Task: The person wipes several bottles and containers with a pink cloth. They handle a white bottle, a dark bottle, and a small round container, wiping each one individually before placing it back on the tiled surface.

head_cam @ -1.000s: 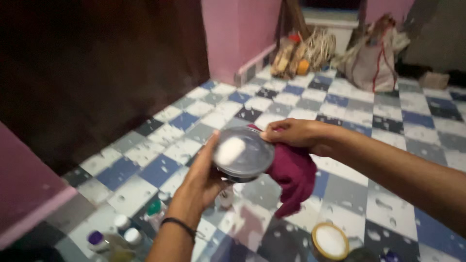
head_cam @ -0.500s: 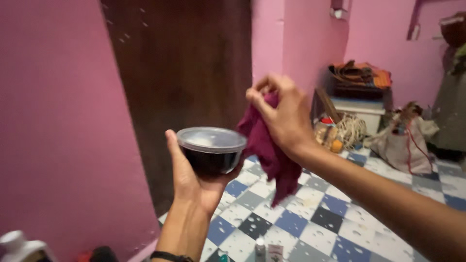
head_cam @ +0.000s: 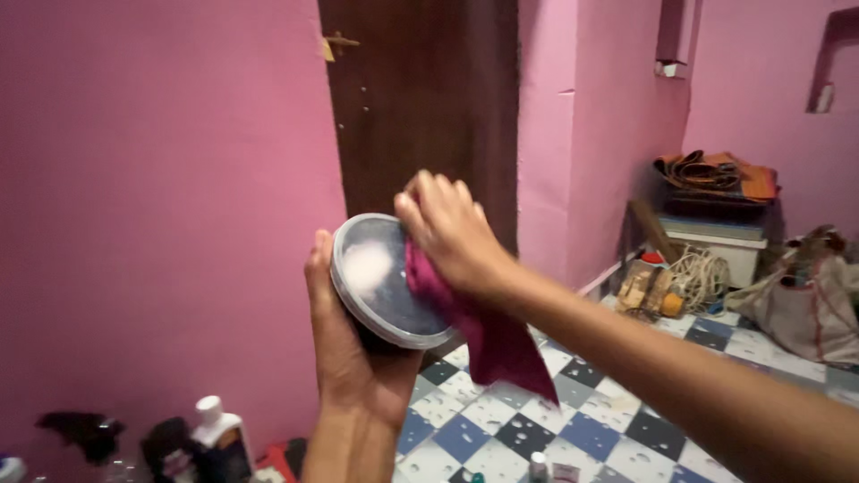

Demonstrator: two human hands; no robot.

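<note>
My left hand (head_cam: 344, 344) grips a round black container (head_cam: 380, 277) from behind, tilted so its clear plastic lid faces me. My right hand (head_cam: 452, 228) presses a dark red cloth (head_cam: 483, 331) against the right part of that lid. The cloth's loose end hangs down below the container. A pale reflection shows on the lid's left side.
A dark brown door (head_cam: 420, 98) stands in the pink wall (head_cam: 161, 206) behind. Bottles (head_cam: 219, 438) sit low at the left. The floor has blue, grey and white checkered tiles (head_cam: 537, 429). Bags (head_cam: 810, 300), rope (head_cam: 698, 268) and a stacked box (head_cam: 716, 228) lie at the right.
The view has risen from the floor to the wall. My left hand tilted the container's lid toward me, and my right hand brought the cloth from beside it onto the lid.
</note>
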